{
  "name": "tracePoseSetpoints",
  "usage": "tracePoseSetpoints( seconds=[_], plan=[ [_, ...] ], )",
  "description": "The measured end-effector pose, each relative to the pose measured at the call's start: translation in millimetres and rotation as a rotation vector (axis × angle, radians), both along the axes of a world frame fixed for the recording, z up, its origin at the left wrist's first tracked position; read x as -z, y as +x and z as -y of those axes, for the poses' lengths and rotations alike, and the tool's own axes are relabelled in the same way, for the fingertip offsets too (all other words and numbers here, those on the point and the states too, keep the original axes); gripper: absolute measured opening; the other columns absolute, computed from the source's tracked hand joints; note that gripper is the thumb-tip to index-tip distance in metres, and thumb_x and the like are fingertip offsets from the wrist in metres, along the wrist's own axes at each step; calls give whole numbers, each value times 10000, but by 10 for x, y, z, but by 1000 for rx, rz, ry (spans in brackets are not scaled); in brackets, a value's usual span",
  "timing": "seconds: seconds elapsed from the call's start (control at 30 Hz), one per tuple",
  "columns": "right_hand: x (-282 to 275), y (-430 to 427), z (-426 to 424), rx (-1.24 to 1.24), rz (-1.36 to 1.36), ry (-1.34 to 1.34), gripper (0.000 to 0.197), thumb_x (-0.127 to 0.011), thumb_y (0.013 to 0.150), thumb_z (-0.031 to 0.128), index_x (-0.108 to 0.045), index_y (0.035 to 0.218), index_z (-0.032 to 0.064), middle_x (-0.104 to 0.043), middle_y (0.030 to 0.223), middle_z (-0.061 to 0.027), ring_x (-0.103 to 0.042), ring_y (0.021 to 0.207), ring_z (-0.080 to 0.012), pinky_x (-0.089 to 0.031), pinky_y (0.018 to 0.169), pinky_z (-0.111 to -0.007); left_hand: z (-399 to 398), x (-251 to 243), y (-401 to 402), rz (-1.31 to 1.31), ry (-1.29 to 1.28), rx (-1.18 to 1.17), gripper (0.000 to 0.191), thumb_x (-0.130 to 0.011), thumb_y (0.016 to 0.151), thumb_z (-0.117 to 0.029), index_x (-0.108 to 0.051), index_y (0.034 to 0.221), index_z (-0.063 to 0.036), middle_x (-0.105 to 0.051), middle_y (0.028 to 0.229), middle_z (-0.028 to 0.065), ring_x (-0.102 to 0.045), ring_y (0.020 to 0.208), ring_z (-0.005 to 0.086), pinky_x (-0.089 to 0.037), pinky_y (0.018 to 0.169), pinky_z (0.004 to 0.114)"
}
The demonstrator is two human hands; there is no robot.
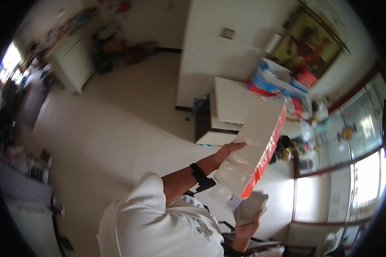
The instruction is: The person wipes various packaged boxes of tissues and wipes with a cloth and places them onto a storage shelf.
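Note:
My left hand (227, 153) grips the near edge of a long white carton (255, 128), its thumb on the broad face. The carton has an orange-red side strip and shiny clear plastic film over its lower part. It is tilted, with its upper end farther from me. My right hand (248, 227) holds a folded grey-beige bundle (251, 207), possibly cloth, just below the carton's lower end. A thin translucent sheet (226, 198) with a hole in it hangs between carton and bundle. Black straps sit on both wrists.
Ahead stands a white cabinet (230, 99) with dark gaps. Beyond it a blue and red box (270, 80) sits among plastic bags. Glass-fronted cabinets (337, 131) line the right side. Pale floor (109, 128) stretches left towards a white cupboard (71, 61). A framed picture (305, 41) is on the wall.

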State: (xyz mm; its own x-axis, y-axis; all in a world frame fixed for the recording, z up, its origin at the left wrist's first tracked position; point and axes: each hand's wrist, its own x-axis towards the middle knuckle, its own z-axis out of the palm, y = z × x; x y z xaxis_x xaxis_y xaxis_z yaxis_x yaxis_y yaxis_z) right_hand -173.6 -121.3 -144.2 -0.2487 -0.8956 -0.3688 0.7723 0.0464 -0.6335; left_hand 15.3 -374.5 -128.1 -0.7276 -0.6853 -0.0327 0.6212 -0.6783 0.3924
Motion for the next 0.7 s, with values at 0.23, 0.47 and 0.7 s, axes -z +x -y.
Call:
tracePoseSetpoints(
  seconds=[0.23,0.47,0.7],
  plan=[
    [68,-254,1460,-267,95,-166,608,-449,1004,465,-338,1474,95,-443,1445,-74,-441,1303,-264,-335,1108,-445,-304,-195,191,250,46,18,511,-574,962,-390,-520,1335,-43,-623,1228,73,-617,1080,185,-495,951,333],
    [210,-15,1625,-215,-128,-278,653,-294,1027,506,-263,1486,43,-391,1456,-145,-442,1307,-293,-417,1060,-432,-713,-130,79,611,-352,-253,742,-514,987,-471,-221,1523,-49,-496,1383,140,-515,1214,212,-408,1040,355],
    [-111,544,1200,-451,84,-339,646,-340,1026,512,-324,1458,31,-436,1443,-96,-440,1312,-259,-358,1093,-433,-1214,-129,420,1073,-834,-427,1083,-622,852,-633,11,1562,-114,-222,1565,199,-254,1428,305,-219,1155,431]
  ],
)
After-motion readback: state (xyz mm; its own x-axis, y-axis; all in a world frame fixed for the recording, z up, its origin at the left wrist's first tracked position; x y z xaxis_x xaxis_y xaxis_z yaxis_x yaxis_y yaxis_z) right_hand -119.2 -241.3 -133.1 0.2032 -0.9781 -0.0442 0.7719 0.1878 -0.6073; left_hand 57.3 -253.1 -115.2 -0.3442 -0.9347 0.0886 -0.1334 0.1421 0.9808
